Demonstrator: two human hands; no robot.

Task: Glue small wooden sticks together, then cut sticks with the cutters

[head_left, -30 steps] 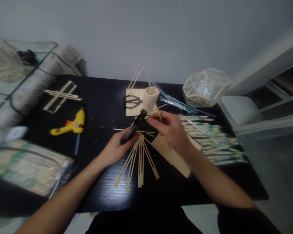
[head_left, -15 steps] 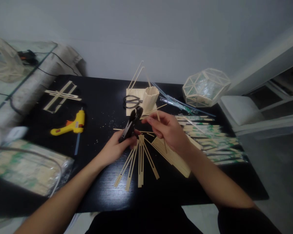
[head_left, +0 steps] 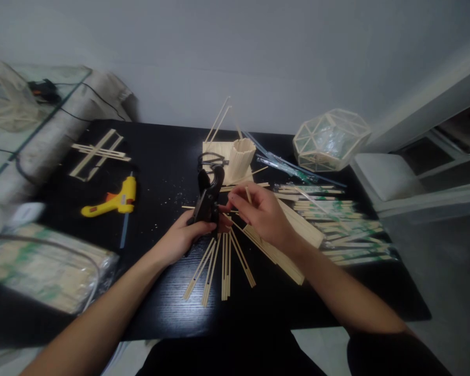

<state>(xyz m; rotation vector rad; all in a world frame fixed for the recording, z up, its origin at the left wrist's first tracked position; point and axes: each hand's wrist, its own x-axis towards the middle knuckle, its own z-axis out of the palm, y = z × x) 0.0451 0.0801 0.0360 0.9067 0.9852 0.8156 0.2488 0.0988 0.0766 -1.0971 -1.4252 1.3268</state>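
My left hand is closed around a black plier-like cutter, whose curved jaws point up and away from me. Just to its right, my right hand pinches a thin wooden stick, mostly hidden by the fingers. The right fingertips are close beside the left fingers; whether they touch is unclear. Below the hands, split-ended wooden sticks fan out on the black table. A stack of light wooden sticks lies partly under my right hand and forearm.
A yellow glue gun and crossed stick frames lie left. Behind the hands stand a wooden cup-like holder and black scissors. Wrapped stick bundles and a geometric glass-like box occupy the right. Another wrapped pack sits left.
The cutter has turned more upright in my left hand, showing its jaws more broadly. My right hand has shifted slightly left and its stick has changed angle, now showing much less.
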